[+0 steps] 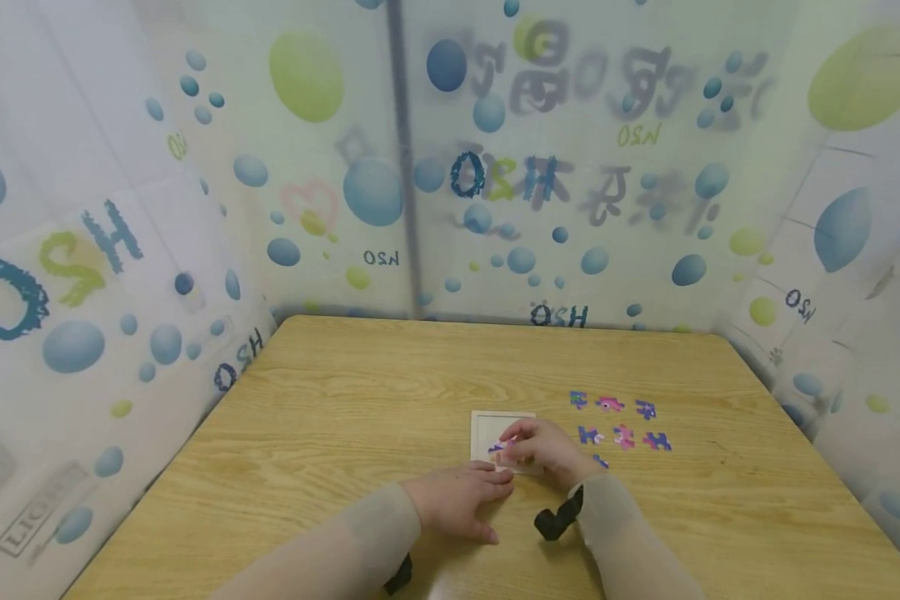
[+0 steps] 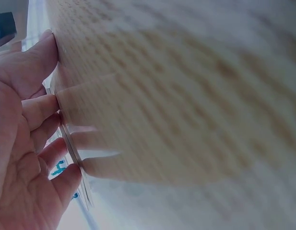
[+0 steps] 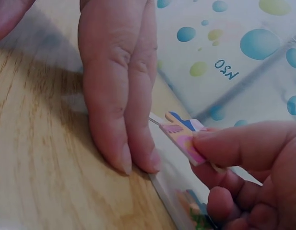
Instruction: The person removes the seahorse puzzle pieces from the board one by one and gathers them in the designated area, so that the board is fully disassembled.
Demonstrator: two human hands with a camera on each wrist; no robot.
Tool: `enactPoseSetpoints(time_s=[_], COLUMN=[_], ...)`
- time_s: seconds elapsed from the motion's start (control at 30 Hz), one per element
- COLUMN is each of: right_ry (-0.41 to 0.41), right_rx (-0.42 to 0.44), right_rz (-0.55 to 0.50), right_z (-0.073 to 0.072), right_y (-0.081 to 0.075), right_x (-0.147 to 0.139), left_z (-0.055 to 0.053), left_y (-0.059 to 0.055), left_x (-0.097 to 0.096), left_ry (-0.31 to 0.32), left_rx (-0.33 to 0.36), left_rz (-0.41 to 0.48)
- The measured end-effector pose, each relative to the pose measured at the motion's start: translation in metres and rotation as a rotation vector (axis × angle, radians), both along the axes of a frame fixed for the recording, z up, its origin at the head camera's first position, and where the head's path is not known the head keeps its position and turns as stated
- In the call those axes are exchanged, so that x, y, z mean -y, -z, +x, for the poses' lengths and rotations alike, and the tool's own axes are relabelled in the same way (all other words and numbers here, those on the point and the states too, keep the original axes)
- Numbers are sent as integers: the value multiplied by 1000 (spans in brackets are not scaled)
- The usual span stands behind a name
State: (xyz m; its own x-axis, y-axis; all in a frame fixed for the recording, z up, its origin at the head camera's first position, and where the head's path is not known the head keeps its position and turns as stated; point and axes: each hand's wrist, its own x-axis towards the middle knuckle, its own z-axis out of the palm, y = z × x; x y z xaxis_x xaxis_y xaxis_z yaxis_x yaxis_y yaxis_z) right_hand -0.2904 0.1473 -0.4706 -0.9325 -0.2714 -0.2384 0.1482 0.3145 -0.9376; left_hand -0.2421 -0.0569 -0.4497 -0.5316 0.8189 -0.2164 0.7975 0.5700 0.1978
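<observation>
My right hand (image 1: 546, 448) is over a small square puzzle tray with a pale frame (image 1: 483, 418). Thumb and fingers pinch a jigsaw puzzle piece (image 3: 180, 133) printed in pink, orange and blue, tilted above the tray's near edge in the right wrist view. My left hand (image 1: 461, 498) rests palm down on the table, its extended fingertips at the near rim of the tray. From the right wrist, a green and orange patch (image 3: 198, 211) shows low inside the tray, partly hidden by right-hand fingers.
Right of the tray lie several loose puzzle pieces, among them a pink one (image 1: 624, 437) and a purple one (image 1: 646, 409); another (image 1: 600, 461) is partly covered by the right hand. The wooden table (image 1: 330, 400) meets patterned curtains (image 1: 330, 208) behind and at both sides.
</observation>
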Motion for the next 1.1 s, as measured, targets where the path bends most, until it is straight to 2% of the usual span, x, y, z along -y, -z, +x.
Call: enactPoseSetpoints(time_s=[0.27, 0.5, 0.93, 1.1], right_ry=[42, 64, 4, -30], right_rx=[21, 47, 41, 16], right_rz=[-80, -130, -84, -86], right_z=[-1, -3, 3, 9], right_y=[2, 2, -4, -10], right_x=[-3, -5, -14, -25], left_z=[1, 3, 3, 3], left_y=[-1, -3, -2, -1], left_x=[1, 0, 1, 0], left_ry=[-11, -31, -22, -30], left_rx=[-6, 29, -10, 4], left_rz=[3, 1, -4, 0])
